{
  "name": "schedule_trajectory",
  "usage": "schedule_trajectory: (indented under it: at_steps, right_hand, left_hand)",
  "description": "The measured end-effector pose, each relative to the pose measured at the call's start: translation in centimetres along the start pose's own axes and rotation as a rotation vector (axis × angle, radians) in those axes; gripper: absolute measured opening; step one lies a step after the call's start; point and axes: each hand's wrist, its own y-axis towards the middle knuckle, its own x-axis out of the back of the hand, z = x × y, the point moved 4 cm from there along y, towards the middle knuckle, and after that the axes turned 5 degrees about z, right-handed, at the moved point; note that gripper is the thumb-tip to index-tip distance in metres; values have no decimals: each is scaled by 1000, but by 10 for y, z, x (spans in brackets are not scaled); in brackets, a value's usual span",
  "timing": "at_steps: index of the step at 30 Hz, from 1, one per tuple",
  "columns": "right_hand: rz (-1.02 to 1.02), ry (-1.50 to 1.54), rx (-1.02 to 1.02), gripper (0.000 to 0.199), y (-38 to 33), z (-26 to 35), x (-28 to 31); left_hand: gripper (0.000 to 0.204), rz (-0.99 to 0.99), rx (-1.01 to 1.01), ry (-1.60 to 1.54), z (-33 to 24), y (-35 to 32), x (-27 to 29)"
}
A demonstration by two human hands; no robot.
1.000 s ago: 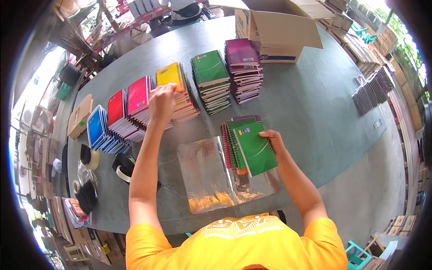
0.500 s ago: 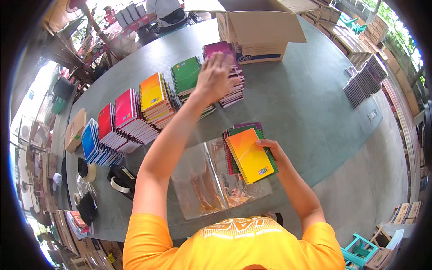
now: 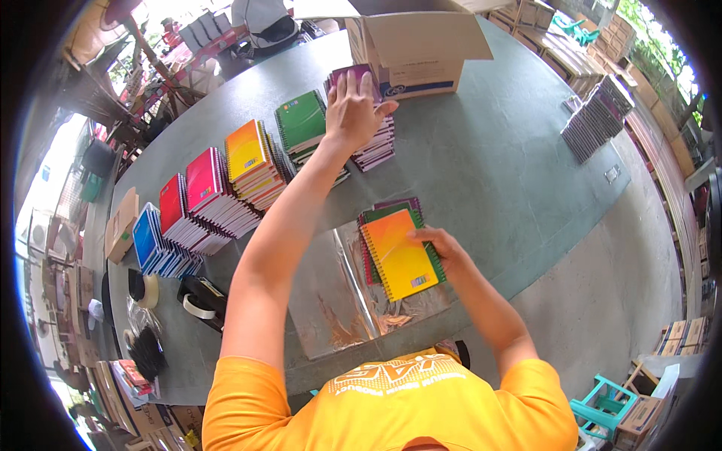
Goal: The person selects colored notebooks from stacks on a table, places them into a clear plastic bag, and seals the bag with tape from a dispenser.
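We take the clear plastic sheet [image 3: 353, 297] in front of us as our landmark. On its far right corner sits a small pile of notebooks [image 3: 398, 252], an orange one on top with green, red and purple edges showing under it. So several colours are gathered already, as far as we can judge. Our right hand [image 3: 444, 248] lies loosely open against the right edge of that pile, fingers steadying it, not gripping.

Beyond the sheet a row of sorted stacks runs across the table [image 3: 489, 165]: blue, red, pink, orange, green, then the purple stack [image 3: 372, 113] at the far end beside a cardboard box [image 3: 414, 45]. Our left hand [image 3: 353, 109] rests spread flat on the purple stack's top book; we cannot tell whether it has lifted anything. The wrapping seems not yet begun, since the sheet lies flat and open.

The pile's long axis runs from the sheet's near right toward its far left, with the orange book's spiral binding along its left side.
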Motion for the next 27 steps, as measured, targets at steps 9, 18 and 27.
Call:
schedule_trajectory:
  at_steps: [9,18,27]
  right_hand:
    - [80,151,28,55,-30,-14,-7]
    - [69,46,-9,53,-45,-40,-4]
    - [-75,-703,239,73,-2,-28,-67]
  left_hand:
    - [10,203,87,-730,-3,-1,38]
    - [65,836,-495,-459,-52,-180,147]
    - [83,352,472,-1249,-30,-283,145]
